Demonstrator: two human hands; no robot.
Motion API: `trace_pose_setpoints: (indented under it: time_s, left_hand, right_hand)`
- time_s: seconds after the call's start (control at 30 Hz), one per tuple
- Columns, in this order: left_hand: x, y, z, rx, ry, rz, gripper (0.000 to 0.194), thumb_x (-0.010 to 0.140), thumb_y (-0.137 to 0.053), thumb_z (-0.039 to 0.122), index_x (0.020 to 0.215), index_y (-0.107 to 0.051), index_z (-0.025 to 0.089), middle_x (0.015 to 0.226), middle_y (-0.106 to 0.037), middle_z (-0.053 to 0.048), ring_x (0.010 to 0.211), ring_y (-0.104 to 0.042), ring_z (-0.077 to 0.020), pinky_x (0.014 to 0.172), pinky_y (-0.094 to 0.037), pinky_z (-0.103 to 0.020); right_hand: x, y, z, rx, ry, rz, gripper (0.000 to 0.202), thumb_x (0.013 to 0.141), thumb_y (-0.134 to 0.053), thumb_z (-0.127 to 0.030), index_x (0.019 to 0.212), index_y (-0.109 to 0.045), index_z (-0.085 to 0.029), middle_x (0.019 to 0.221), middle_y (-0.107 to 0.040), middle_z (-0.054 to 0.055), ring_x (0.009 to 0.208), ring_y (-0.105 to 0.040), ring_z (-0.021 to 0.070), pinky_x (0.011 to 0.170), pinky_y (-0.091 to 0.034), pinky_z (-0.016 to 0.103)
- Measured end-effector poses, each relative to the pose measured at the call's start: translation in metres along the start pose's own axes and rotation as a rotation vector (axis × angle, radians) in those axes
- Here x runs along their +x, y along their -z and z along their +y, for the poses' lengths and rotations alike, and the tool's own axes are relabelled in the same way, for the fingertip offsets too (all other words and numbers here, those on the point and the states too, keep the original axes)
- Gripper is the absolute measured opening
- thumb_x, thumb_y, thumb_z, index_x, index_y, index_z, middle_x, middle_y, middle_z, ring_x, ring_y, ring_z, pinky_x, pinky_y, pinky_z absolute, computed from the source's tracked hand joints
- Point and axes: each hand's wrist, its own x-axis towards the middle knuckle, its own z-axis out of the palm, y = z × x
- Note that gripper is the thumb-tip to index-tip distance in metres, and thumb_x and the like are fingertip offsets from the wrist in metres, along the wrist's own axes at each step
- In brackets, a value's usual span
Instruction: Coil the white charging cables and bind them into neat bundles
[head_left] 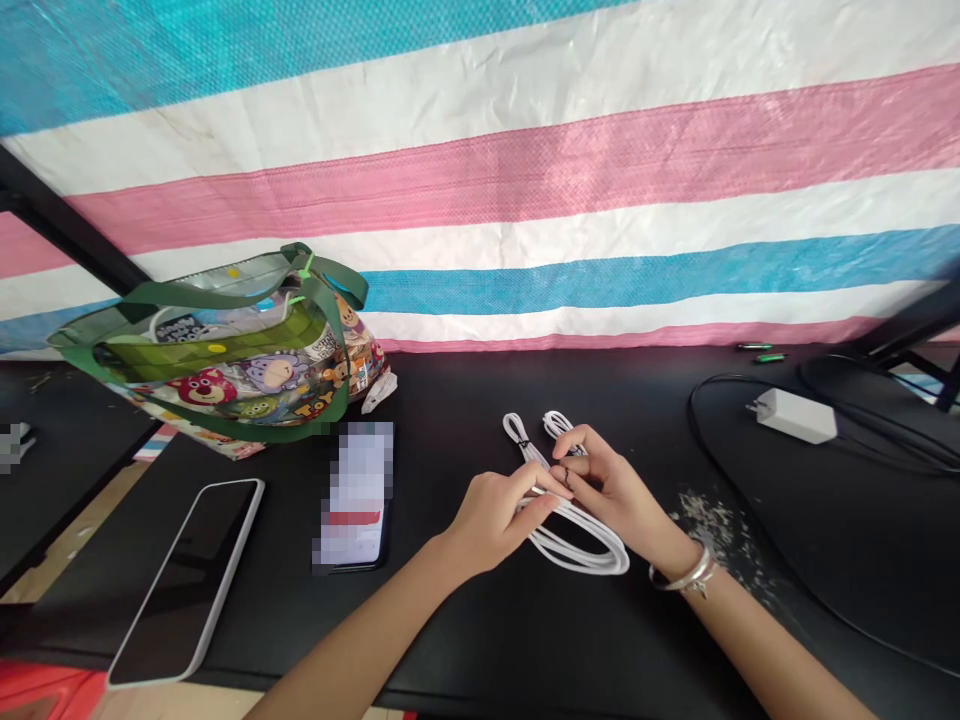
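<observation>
Both bare forearms reach in from the lower edge and meet near the middle. The left hand (499, 510) lies palm down, its fingers curled and its thumb and forefinger pinched together, pointing right. The right hand (611, 490) faces it, fingers bent inward (knuckles up), fingertips touching those of the left. The right wrist is slightly cocked; both elbows are out of view.

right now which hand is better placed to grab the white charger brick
Right. The right hand sits on the coiled white cable, nearer the charger brick at far right; the left hand lies further away.
</observation>
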Motion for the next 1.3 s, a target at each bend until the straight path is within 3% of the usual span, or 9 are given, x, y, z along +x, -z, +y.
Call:
trace_pose_setpoints:
  time_s: [0.17,0.43,0.73,0.97,1.3]
  left_hand:
    - [0.003,-0.002,0.000,-0.127,0.116,0.008,0.027,0.090,-0.038,0.038,0.086,-0.058,0.020,0.052,-0.042,0.007,0.043,-0.037,-0.0085,0.049,-0.031,-0.020]
    - [0.006,-0.006,-0.005,-0.332,0.231,-0.027,0.028,0.088,-0.039,0.045,0.082,-0.050,0.020,0.056,-0.043,0.007,0.048,-0.042,-0.0086,0.050,-0.035,-0.020]
    - [0.006,-0.003,-0.004,-0.341,0.224,-0.022,0.026,0.089,-0.039,0.042,0.080,-0.050,0.020,0.057,-0.042,0.007,0.048,-0.042,-0.0079,0.050,-0.034,-0.020]
    - [0.005,-0.004,-0.004,-0.310,0.222,-0.010,0.028,0.088,-0.038,0.043,0.083,-0.052,0.020,0.056,-0.041,0.007,0.048,-0.041,-0.0085,0.049,-0.035,-0.019]
    - [0.009,0.000,-0.001,-0.372,0.176,0.045,0.027,0.086,-0.038,0.042,0.080,-0.050,0.019,0.055,-0.038,0.007,0.047,-0.037,-0.0081,0.047,-0.033,-0.019]
  right_hand:
    - [-0.001,0.002,0.000,-0.018,0.036,0.063,0.034,0.081,-0.054,-0.046,0.070,-0.031,-0.025,0.046,-0.035,-0.011,0.041,-0.028,0.0072,0.042,-0.025,0.021]
    - [-0.002,0.006,0.002,-0.096,0.092,0.125,0.033,0.077,-0.061,-0.045,0.062,-0.043,-0.023,0.047,-0.044,-0.006,0.042,-0.037,0.0084,0.043,-0.033,0.022]
    - [-0.001,0.008,0.004,-0.138,0.214,0.190,0.026,0.075,-0.064,-0.030,0.055,-0.048,-0.021,0.051,-0.048,-0.004,0.044,-0.044,0.0092,0.041,-0.037,0.022]
    - [-0.001,0.010,0.003,-0.210,0.256,0.149,0.017,0.073,-0.057,-0.017,0.058,-0.049,-0.022,0.054,-0.050,-0.004,0.047,-0.047,0.0096,0.045,-0.040,0.021]
    - [-0.002,0.012,0.000,-0.299,0.266,0.063,0.012,0.074,-0.054,-0.017,0.063,-0.052,-0.021,0.056,-0.056,-0.003,0.050,-0.052,0.0098,0.049,-0.044,0.021]
